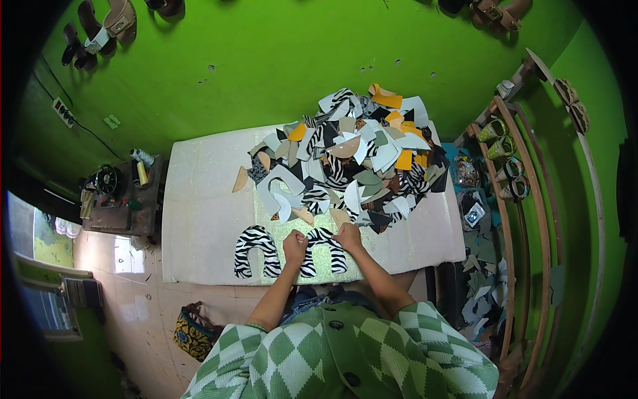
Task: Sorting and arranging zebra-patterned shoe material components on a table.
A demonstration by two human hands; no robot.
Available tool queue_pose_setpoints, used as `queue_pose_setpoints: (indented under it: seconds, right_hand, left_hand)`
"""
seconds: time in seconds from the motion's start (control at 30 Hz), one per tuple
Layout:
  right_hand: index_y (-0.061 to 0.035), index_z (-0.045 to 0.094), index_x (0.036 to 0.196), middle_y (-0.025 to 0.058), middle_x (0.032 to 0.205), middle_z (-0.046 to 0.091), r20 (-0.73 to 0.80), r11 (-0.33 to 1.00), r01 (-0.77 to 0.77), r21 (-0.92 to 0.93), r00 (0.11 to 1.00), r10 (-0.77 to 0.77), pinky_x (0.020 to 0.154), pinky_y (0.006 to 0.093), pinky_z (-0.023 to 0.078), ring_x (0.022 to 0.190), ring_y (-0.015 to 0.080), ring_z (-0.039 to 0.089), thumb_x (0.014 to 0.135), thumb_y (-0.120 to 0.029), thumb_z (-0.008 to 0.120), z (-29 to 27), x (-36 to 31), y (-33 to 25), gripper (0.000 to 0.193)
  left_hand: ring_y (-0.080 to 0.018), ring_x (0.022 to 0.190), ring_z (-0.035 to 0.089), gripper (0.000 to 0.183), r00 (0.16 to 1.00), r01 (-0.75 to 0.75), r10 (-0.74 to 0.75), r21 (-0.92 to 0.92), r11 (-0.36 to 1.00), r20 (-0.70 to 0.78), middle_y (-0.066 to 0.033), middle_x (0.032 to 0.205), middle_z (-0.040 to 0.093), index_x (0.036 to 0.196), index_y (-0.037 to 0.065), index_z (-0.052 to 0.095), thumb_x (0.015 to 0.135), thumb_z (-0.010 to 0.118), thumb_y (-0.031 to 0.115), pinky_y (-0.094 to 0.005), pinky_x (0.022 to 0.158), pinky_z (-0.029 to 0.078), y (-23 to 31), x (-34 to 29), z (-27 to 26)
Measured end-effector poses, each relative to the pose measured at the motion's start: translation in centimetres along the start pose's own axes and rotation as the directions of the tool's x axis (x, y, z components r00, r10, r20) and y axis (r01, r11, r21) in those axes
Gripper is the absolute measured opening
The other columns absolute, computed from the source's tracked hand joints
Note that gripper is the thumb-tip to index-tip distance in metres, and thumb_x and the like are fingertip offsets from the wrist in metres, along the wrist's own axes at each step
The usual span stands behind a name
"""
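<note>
Two zebra-striped arch-shaped cut pieces lie near the front edge of the table [199, 199]. The left-hand arch [256, 235] rests flat, untouched. At the second arch [321, 235], my left hand [295, 245] is closed against the left side, with the fingers curled. My right hand [347, 237] pinches at the upper right edge of that same arch. Its fingertips are small and partly hidden. A beige scrap [339, 217] lies just beyond my right hand.
A large heap of cut scraps [345, 156] covers the table's far right. A dark side table [119, 216] with thread spools stands left. On the right are a wooden rack [508, 233] with sandals and more scraps [475, 292] below. A patterned bag [194, 331] sits on the floor.
</note>
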State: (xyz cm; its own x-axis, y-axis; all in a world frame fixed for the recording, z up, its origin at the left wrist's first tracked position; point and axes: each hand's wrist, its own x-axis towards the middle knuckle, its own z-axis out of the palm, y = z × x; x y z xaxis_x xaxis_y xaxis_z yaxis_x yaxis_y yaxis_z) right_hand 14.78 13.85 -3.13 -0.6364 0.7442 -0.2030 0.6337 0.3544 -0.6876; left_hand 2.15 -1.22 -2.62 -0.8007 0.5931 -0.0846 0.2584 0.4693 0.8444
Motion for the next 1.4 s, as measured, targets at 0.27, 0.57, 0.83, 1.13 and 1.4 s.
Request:
queue_pose_setpoints:
  seconds: [0.27, 0.57, 0.83, 1.13, 1.4]
  right_hand:
    - [0.0010, 0.057, 0.095, 0.0157, 0.103, 0.055, 0.001, 0.909, 0.396, -0.128, 0.917, -0.399, 0.081, 0.0357, 0.044, 0.096, 0.0284, 0.053, 0.076, 0.000, 0.052, 1.1, -3.9, -2.1, 0.019]
    - [-0.0020, 0.050, 0.121, 0.0145, 0.120, 0.051, 0.006, 0.738, 0.484, -0.470, 0.838, -0.546, 0.090, 0.0374, 0.040, 0.110, 0.0265, 0.050, 0.081, -0.007, 0.050, 1.8, -6.7, -2.1, 0.040]
    - [-0.0052, 0.044, 0.127, 0.0110, 0.128, 0.046, 0.092, 0.581, 0.420, -0.697, 0.856, -0.509, 0.092, 0.0387, 0.036, 0.118, 0.0193, 0.044, 0.080, -0.016, 0.051, 2.0, -7.1, -2.6, 0.049]
    - [-0.0197, 0.045, 0.129, 0.0098, 0.119, 0.048, 0.084, 0.617, 0.386, -0.685, 0.884, -0.460, 0.086, 0.0400, 0.036, 0.109, 0.0219, 0.045, 0.079, -0.023, 0.055, 2.4, -7.3, -3.2, 0.051]
    - [-0.0217, 0.053, 0.122, 0.0089, 0.094, 0.047, -0.001, 0.718, 0.300, -0.628, 0.922, -0.386, 0.072, 0.0358, 0.034, 0.090, 0.0224, 0.045, 0.082, -0.012, 0.049, 2.3, -7.3, -2.9, 0.042]
  left_hand:
    - [-0.0313, 0.086, 0.051, 0.023, 0.901, -0.420, 0.431, 0.337, 0.843, 0.046, -0.0153, 0.092, 0.053, 0.094, 0.000, 0.056, 0.072, 0.055, -0.005, -0.0353, 0.075, 0.043, 1.3, -2.6, -0.2]
    - [-0.0324, 0.117, 0.042, 0.050, 0.868, -0.492, 0.430, 0.533, 0.688, 0.247, -0.0204, 0.125, 0.045, 0.122, -0.007, 0.044, 0.077, 0.050, 0.013, -0.0399, 0.095, 0.033, 0.6, -5.7, 0.5]
    - [-0.0319, 0.125, 0.035, 0.062, 0.865, -0.502, 0.343, 0.610, 0.613, 0.366, -0.0215, 0.130, 0.040, 0.129, -0.008, 0.037, 0.081, 0.051, 0.028, -0.0390, 0.100, 0.029, 1.2, -6.1, 1.0]
    - [-0.0288, 0.125, 0.035, 0.065, 0.879, -0.477, 0.330, 0.628, 0.614, 0.345, -0.0201, 0.133, 0.039, 0.132, -0.003, 0.035, 0.080, 0.051, 0.031, -0.0424, 0.097, 0.029, 1.2, -6.7, 0.7]
    - [-0.0272, 0.124, 0.035, 0.062, 0.889, -0.453, 0.333, 0.714, 0.534, 0.315, -0.0183, 0.132, 0.040, 0.132, -0.003, 0.035, 0.081, 0.048, 0.029, -0.0444, 0.096, 0.028, 0.5, -6.7, 1.6]
